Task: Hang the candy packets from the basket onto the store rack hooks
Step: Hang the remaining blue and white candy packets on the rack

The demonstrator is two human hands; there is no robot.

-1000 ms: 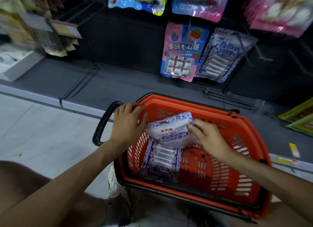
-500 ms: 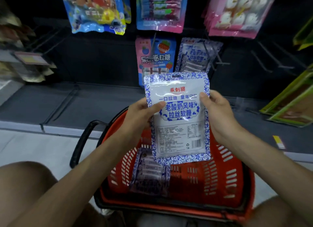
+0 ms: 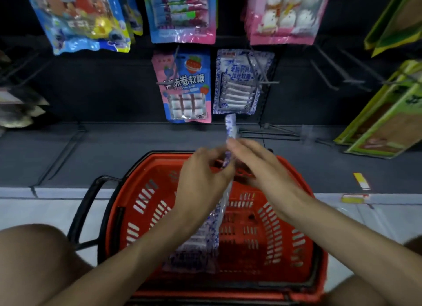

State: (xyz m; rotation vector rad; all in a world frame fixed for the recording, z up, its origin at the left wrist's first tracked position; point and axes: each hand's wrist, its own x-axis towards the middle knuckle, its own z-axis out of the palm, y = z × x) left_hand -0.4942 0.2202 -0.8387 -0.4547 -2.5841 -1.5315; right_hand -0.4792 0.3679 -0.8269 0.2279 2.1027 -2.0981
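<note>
head view, one moment, findings as follows.

item held: blue-and-white candy packet (image 3: 230, 126), turned edge-on to the camera at centre frame, with its top end pointing up toward the rack. it is raised above the red basket (image 3: 287, 225) and is not on any hook. judged reason for the edge-on turn: to line up the packet's hang hole with the wire. the hole itself is not visible.

left hand (image 3: 201, 175): fingers curled and pinching the packet's near edge at mid-height, carrying it.

right hand (image 3: 262, 168): fingers laid against the packet's other face near the top. the thumb is hidden and the frame is smeared, so i cannot tell whether it grips or only steadies.

target: hook (image 3: 262, 76), upper centre, already bearing hung packets (image 3: 237, 86) of the same blue-and-white print. the held packet's top sits just below their lower edge and does not reach the wire tip. a pink-and-blue roll candy packet (image 3: 185, 86) hangs just left on its own hook.

stock remaining: a second packet (image 3: 191, 251) of the same print lies in the basket at lower centre, partly under the left forearm.

assessment: step in hand is carrying the packet to the hook. the next move calls for lifting the top end to the wire tip. risk: missing the hole and folding the header.
</note>
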